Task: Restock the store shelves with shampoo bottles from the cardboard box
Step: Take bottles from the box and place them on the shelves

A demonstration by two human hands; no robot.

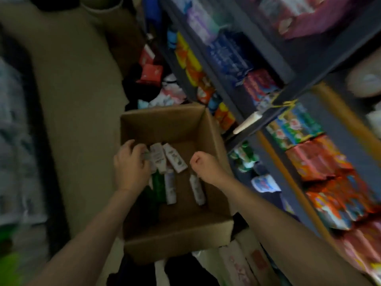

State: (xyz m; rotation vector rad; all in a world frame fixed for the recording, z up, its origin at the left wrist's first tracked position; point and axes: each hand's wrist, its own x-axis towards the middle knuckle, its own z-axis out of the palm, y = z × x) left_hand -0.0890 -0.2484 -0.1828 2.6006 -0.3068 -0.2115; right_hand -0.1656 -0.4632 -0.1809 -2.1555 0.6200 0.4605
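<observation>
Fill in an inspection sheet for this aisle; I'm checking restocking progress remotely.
Surface: beige floor, blurred.
Job's things: open cardboard box holding several white shampoo bottles and a green bottle, all lying flat; shelves on the right full of coloured packets.
Clutter: red packets and dark items on the floor beyond the box; white bags near its front.
Hands: left hand in the box, fingers curled at the bottles, grip too blurred to confirm; right hand over the box, fingers curled, holding nothing.
Cables: nothing seen.
Surroundings: dim, blurred stock on the left.
</observation>
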